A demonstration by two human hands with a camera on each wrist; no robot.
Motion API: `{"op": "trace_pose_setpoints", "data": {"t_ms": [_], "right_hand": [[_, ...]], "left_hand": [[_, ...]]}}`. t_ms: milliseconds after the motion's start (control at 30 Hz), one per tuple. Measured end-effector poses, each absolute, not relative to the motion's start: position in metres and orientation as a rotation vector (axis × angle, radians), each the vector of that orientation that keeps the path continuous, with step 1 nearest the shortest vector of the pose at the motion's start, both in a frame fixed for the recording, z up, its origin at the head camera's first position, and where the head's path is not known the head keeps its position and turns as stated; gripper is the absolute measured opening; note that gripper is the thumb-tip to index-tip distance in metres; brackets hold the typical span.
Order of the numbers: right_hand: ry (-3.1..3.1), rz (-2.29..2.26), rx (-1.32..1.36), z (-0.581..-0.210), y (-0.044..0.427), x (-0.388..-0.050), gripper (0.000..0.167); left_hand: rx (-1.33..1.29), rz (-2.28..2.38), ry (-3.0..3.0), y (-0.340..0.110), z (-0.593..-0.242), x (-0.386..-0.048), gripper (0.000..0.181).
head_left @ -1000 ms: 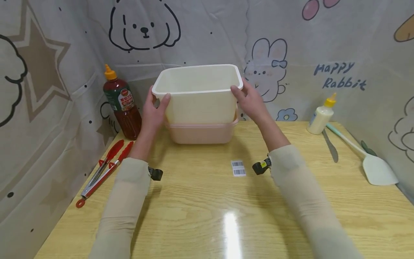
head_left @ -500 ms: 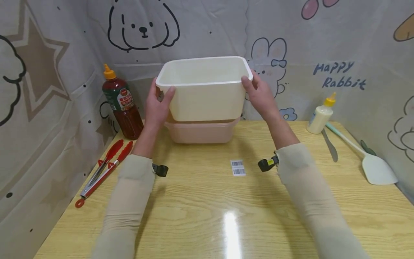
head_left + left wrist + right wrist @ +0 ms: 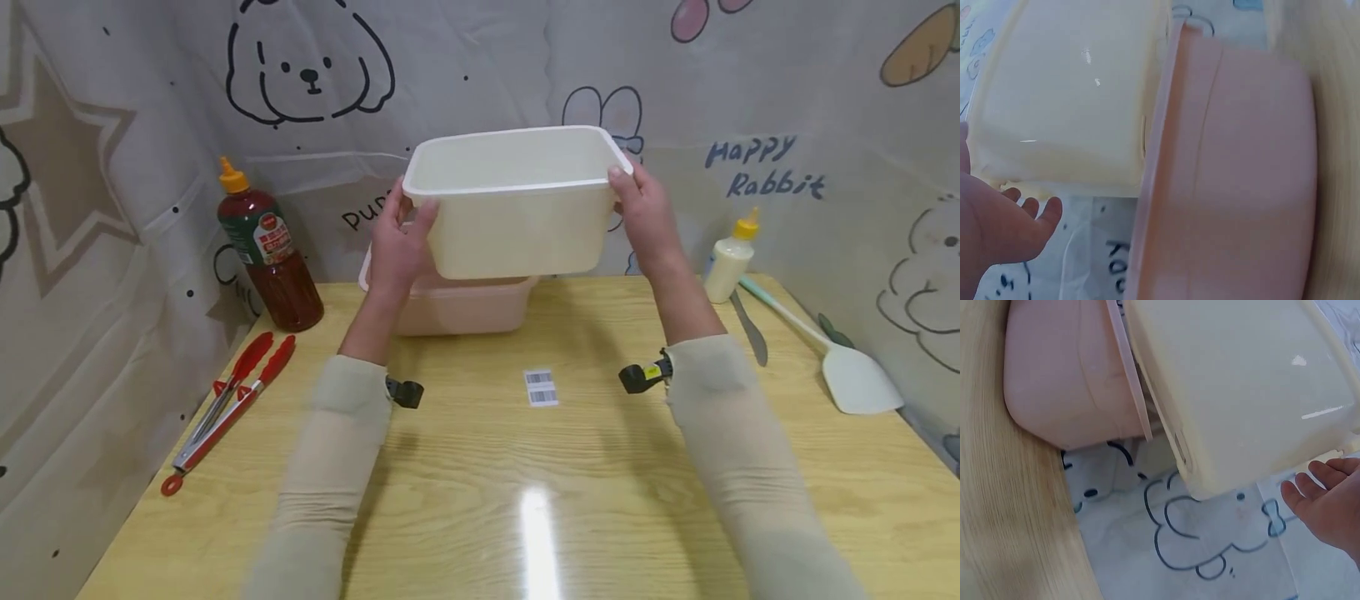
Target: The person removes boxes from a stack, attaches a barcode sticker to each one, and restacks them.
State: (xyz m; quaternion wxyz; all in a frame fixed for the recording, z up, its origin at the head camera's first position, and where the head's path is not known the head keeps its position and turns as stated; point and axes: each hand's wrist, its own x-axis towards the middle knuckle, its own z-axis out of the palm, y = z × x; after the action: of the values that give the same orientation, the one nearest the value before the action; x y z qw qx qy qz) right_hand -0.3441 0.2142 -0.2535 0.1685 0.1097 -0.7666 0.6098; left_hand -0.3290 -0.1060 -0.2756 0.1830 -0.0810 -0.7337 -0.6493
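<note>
A cream plastic bin (image 3: 521, 233) is held up in the air between both hands, its open top tilted toward me. My left hand (image 3: 401, 242) grips its left end, thumb on the near side below the rim. At the right end my right hand (image 3: 648, 218) holds the rim, thumb on the front corner. Behind and below, a pink bin (image 3: 465, 308) stands on the table, partly covered by the cream bin and my left hand. Both wrist views show the cream bin (image 3: 1072, 94) apart from the pink bin (image 3: 1072, 375), with fingers at its end.
Red-handled tongs (image 3: 228, 408) and a red sauce bottle (image 3: 270, 258) are at the left. On the right are a white squeeze bottle (image 3: 729, 262), a spreader knife (image 3: 750, 329) and a white spatula (image 3: 858, 379). A barcode label (image 3: 541, 388) lies on the wooden table (image 3: 465, 458).
Both hands have lifted the cream bin out of the pink bin and carried it to the right. The pink bin stays on the table. The head view has shifted slightly.
</note>
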Motion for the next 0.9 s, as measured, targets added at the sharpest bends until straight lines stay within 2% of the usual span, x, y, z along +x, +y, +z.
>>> {"op": "trace_pose_setpoints", "data": {"t_ms": [567,900], "right_hand": [[-1.750,2.049,0.130,-0.254,0.278,-0.332,0.040],[-1.576,2.093,0.049,-0.261,0.303,-0.328,0.034]], "left_hand": [[-0.314,-2.029,-1.984,-0.029,-0.280,-0.332,0.061],[-0.367,-2.009,-2.080,-0.002,-0.283,-0.332,0.061]]}}
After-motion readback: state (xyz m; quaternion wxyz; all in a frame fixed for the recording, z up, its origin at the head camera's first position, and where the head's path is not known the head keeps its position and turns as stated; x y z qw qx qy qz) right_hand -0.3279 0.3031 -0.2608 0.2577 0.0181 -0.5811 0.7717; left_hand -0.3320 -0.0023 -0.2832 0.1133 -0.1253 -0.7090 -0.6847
